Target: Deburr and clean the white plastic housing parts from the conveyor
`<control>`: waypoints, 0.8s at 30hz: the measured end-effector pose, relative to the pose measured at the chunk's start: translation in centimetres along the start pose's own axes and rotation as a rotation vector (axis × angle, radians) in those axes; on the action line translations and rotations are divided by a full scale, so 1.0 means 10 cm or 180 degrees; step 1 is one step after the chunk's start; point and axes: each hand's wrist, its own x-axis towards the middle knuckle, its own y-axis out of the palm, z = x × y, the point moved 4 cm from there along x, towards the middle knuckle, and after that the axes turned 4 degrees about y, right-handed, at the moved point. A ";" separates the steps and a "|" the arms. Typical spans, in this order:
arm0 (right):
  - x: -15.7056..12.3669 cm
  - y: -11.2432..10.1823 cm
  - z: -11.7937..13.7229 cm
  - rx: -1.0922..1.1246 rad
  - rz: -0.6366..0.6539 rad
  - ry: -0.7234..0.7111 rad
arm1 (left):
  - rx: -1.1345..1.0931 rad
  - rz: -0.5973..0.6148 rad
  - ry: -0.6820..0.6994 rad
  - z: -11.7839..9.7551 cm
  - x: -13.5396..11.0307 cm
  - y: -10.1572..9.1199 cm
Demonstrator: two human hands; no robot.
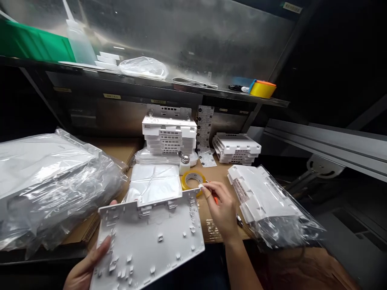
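Note:
My left hand (90, 262) grips the left side of a white plastic housing panel (166, 241), thumb on its inner face and fingers behind. The panel is tilted towards me, showing clips and posts. At its upper right corner, my right hand (222, 205) is closed in a pinch, with a small white bit at the fingertips that I cannot make out. Something orange (215, 200) shows partly behind that hand. Just beyond the panel lie a roll of yellow tape (193, 177) and a stack of clear plastic bags (155, 181). A small pump bottle (184, 164) stands behind the tape.
Stacked white housings (169, 133) stand at the back, with a smaller stack (237, 148) to their right. Bagged housings lie left (45, 177) and right (260, 193). A label strip (205, 133) hangs behind. Overhead, a metal shelf (145, 80) holds a green bin (33, 42) and tape (263, 89).

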 end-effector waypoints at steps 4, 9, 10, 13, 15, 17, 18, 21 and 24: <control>0.02 0.01 0.01 0.0068 -0.0154 0.0175 | 0.0537 -0.0674 0.0449 0.10 0.06 -0.06; -0.02 0.30 0.65 0.0537 0.0217 -0.0462 | 0.0561 -0.0474 0.0639 0.38 0.19 0.30; -0.04 0.38 0.79 0.0640 0.0297 -0.0598 | 0.0537 -0.0456 0.0615 0.43 0.20 0.37; -0.07 0.58 1.04 0.0846 0.0477 -0.0868 | 0.0491 -0.0500 0.0686 0.50 0.21 0.49; -0.07 0.64 1.05 0.0824 0.0509 -0.0924 | 0.0543 -0.0539 0.0765 0.50 0.20 0.52; -0.05 0.64 0.99 0.0747 0.0468 -0.0854 | 0.0602 -0.0558 0.0784 0.50 0.19 0.54; -0.04 0.63 0.96 0.0721 0.0437 -0.0783 | 0.0605 -0.0550 0.0771 0.50 0.19 0.54; -0.03 0.58 0.96 0.0756 0.0339 -0.0709 | 0.0534 -0.0436 0.0732 0.51 0.20 0.55; -0.05 0.59 1.06 0.0782 0.0356 -0.0939 | 0.0436 -0.0400 0.0700 0.51 0.23 0.54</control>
